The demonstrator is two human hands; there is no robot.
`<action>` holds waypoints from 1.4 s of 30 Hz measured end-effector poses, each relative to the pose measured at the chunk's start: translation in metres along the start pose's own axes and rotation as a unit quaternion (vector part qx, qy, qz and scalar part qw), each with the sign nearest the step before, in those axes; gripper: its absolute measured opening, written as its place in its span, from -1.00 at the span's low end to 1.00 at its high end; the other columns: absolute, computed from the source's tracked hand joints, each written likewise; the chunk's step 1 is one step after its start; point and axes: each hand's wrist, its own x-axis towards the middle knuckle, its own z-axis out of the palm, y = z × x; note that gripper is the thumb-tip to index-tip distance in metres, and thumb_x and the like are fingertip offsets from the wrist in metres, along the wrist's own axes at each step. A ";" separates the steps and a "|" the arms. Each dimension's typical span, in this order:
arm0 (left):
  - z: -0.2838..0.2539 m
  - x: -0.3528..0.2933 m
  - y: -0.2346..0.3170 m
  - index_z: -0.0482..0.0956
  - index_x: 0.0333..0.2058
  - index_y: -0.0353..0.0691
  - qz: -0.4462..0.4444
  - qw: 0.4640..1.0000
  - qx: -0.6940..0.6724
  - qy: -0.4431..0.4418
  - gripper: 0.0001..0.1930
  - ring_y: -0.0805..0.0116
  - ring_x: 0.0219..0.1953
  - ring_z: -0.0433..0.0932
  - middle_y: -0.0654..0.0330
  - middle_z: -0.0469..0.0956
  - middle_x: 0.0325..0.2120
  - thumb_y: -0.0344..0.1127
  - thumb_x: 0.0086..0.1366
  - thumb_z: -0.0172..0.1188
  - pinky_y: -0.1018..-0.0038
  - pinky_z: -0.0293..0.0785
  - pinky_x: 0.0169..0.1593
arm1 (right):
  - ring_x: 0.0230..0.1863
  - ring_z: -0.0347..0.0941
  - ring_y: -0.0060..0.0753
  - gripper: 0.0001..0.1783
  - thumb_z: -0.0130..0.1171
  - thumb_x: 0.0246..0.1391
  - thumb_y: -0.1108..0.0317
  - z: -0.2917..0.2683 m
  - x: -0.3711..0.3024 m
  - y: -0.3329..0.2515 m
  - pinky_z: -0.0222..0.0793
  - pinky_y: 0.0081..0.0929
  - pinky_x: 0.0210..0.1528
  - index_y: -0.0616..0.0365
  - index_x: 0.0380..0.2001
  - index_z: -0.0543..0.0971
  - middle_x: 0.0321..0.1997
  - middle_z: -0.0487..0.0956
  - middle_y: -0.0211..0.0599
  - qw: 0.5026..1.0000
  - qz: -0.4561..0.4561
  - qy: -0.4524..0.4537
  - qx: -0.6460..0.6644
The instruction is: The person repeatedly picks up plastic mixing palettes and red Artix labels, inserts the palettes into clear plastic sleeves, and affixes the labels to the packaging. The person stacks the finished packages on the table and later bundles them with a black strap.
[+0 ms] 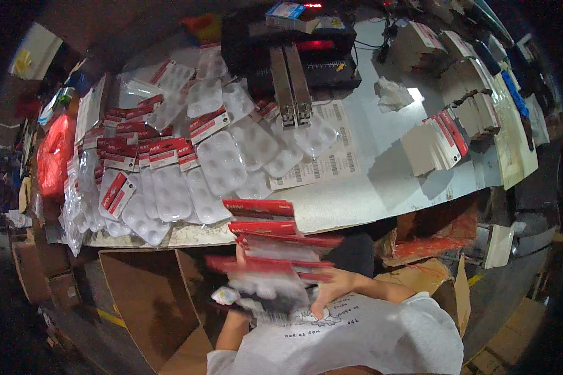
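Red-carded palette packs [263, 269]: one loose bundle, located between both hands, before a pale shirt [375, 334] and off the near edge of the table; lower cards smeared by blur, count not to be made out. Right hand [336, 282]: thumb apart from fingers, part-curled round the bundle's right side, with hold of it; fingertips partly lost among cards. Left hand [240, 252]: mostly hidden behind packs, one finger visible at the left edge; cannot tell how far closed. Pale, green-flecked object [225, 295] near the left forearm (blurred, kind uncertain). Table [381, 195]: white, bowed by the lens, heaped at left with further packs [222, 164], many half covered. Label sheet [344, 147]: partly beneath the heap. Black machine [250, 40]: red-lit display, twin metal bars forward. Stacked cards [428, 150] at right; crumpled plastic [393, 95] nearby. Room: red bag [56, 153] at far left, open cardboard box [147, 300] below the table, dim surroundings, edges lost in black.
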 end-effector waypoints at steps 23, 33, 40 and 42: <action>0.025 0.168 0.007 -0.57 0.20 -0.44 0.261 0.934 0.219 -0.106 0.59 -0.04 0.29 -0.07 -0.19 -0.30 0.27 0.15 -0.50 0.55 0.24 -0.16 0.30 | 0.37 -0.23 -0.05 0.03 0.50 -0.51 -0.08 -0.144 -0.001 0.005 -0.31 -0.18 0.35 0.06 0.10 0.29 0.36 -0.04 -0.09 0.895 -0.252 0.047 -0.364; 0.028 0.176 0.004 -0.49 0.24 -0.35 0.288 0.921 0.239 -0.107 0.49 -0.04 0.30 -0.09 -0.16 -0.15 0.25 0.11 -0.41 0.53 0.18 -0.21 0.31 | 0.27 0.05 -0.20 0.09 0.57 -0.55 0.03 -0.134 0.006 -0.018 -0.19 -0.20 0.31 0.17 0.13 0.30 0.23 0.24 -0.19 0.905 -0.240 0.153 -0.317; 0.035 0.169 0.000 -0.42 0.25 -0.33 0.340 0.895 0.272 -0.099 0.44 -0.17 0.28 -0.10 -0.26 -0.19 0.23 0.15 -0.38 0.49 0.11 -0.17 0.28 | 0.22 0.13 -0.14 0.11 0.57 -0.56 0.10 -0.124 0.001 -0.019 -0.02 -0.18 0.24 0.14 0.14 0.23 0.22 0.23 -0.19 0.912 -0.241 0.120 -0.309; 0.029 0.167 0.005 -0.40 0.25 -0.32 0.417 0.869 0.259 -0.062 0.44 -0.21 0.27 -0.10 -0.29 -0.20 0.23 0.17 -0.38 0.48 0.09 -0.16 0.27 | 0.19 0.17 -0.13 0.07 0.58 -0.57 0.12 -0.134 -0.005 -0.022 0.04 -0.18 0.22 0.13 0.12 0.28 0.19 0.28 -0.21 0.891 -0.257 0.087 -0.363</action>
